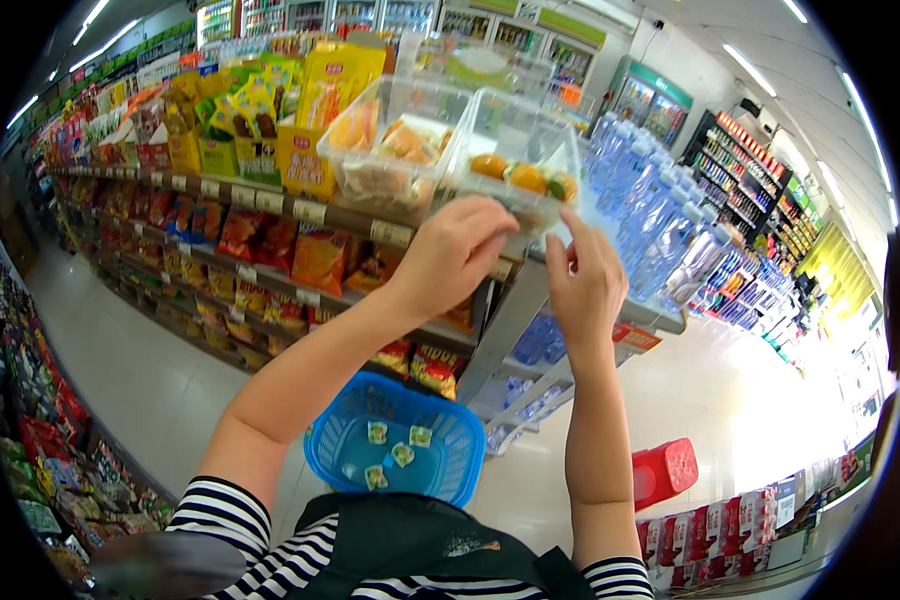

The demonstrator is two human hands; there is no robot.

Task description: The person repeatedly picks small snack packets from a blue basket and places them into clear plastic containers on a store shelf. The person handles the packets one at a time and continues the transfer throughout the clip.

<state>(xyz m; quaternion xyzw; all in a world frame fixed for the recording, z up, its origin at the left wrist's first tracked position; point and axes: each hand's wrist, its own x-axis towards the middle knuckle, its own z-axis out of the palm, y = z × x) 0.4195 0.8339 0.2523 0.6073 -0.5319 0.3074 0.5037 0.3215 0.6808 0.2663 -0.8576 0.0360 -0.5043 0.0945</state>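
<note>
My left hand [457, 251] is raised at the front of a clear plastic bin [579, 154], its fingers bent; whether anything sits between them is hidden. My right hand [589, 289] hovers by the same bin's right front corner, thumb and fingers apart, with nothing visible in it. Inside that bin lie several round orange items [527, 178] that look like mandarins, one with a green leaf. A second clear bin [345, 154] beside it holds wrapped packets [409, 142]. Below my arms, a blue plastic basket [471, 442] on the floor contains several small wrapped packets [403, 454].
Boxed and bagged snacks [255, 112] line the shelf [270, 201] at left, with red chip bags [319, 259] underneath. Large water bottles [645, 202] crowd the counter at right. A red container [667, 472] and stacked red-and-white packs [712, 529] are on the lower right.
</note>
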